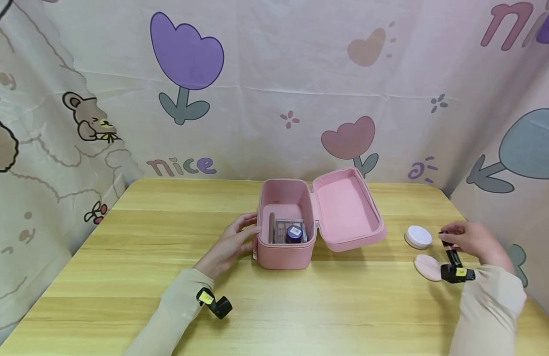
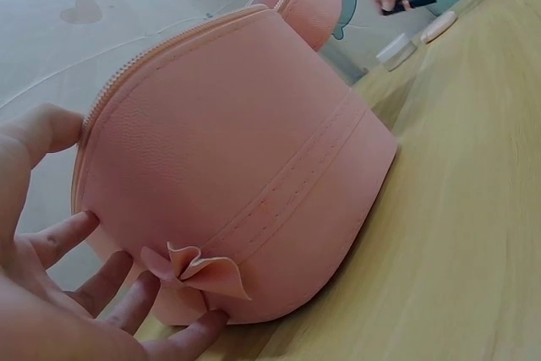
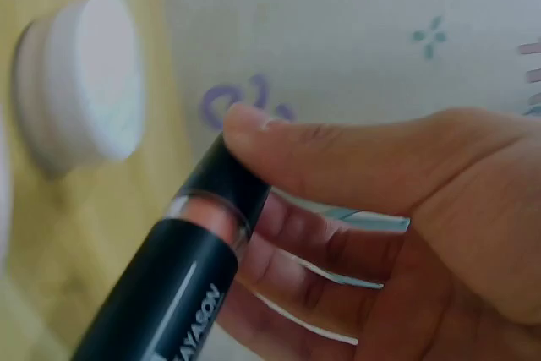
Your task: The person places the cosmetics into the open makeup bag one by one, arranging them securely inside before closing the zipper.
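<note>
A pink cosmetic case stands at mid-table with its lid swung out to the right. My left hand rests against the case's left wall. In the left wrist view, the thumb touches the zipped rim and the fingertips lie along the side near a pink bow. At the right, my right hand pinches a black makeup tube with a peach band and white lettering, tilted above the table. Inside the case are a slim brown stick, a clear-lidded palette and a dark blue jar.
A round white container sits on the wooden table, left of the right hand. In front of it lies a flat pink round pad. Printed curtains hang behind the table and at both sides.
</note>
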A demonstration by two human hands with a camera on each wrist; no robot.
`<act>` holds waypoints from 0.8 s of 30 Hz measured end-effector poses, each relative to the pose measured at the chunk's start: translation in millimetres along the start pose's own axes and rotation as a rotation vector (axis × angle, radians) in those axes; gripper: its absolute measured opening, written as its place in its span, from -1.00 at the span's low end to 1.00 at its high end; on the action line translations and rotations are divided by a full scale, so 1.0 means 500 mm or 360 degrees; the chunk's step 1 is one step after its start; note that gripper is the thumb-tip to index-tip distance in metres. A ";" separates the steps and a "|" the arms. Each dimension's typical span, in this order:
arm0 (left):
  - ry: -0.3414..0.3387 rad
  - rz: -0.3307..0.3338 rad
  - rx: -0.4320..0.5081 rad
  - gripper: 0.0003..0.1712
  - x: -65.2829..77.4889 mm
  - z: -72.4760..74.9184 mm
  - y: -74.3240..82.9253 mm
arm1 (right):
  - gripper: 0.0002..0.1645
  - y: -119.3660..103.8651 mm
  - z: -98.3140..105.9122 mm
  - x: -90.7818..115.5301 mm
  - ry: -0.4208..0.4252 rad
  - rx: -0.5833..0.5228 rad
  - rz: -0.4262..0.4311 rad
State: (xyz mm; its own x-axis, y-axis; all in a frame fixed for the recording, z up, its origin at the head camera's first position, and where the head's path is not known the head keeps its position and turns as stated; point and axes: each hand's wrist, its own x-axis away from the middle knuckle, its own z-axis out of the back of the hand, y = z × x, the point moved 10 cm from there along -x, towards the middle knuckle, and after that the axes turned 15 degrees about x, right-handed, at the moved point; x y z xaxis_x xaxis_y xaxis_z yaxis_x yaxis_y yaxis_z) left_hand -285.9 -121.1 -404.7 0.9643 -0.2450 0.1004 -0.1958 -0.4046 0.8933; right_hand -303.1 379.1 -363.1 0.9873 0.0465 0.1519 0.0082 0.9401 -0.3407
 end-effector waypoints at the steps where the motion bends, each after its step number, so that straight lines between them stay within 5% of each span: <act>1: -0.0001 0.0000 -0.0004 -0.35 0.000 0.000 0.000 | -0.56 -0.008 0.007 0.004 0.0044 -0.0001 0.0021; 10: -0.0001 0.0004 -0.0012 -0.35 -0.003 0.001 -0.004 | -0.49 -0.093 0.092 0.049 0.0477 -0.0258 0.0025; 16: -0.0007 -0.0012 -0.0009 -0.35 -0.003 0.002 -0.002 | -0.77 -0.147 0.143 0.087 0.0767 -0.0540 0.0071; 24: 0.0003 0.0002 -0.0011 -0.36 -0.004 0.004 -0.004 | -0.65 -0.218 0.166 0.124 0.0955 -0.0804 0.0138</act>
State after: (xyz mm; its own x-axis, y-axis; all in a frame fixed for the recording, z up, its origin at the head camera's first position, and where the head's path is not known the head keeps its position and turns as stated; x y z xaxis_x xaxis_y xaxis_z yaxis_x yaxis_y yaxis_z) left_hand -287.9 -121.3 -407.3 0.9645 -0.2438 0.1020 -0.1954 -0.3982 0.8963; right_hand -256.2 307.4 -239.5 0.9034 -0.2131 -0.3721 -0.1434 0.6677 -0.7305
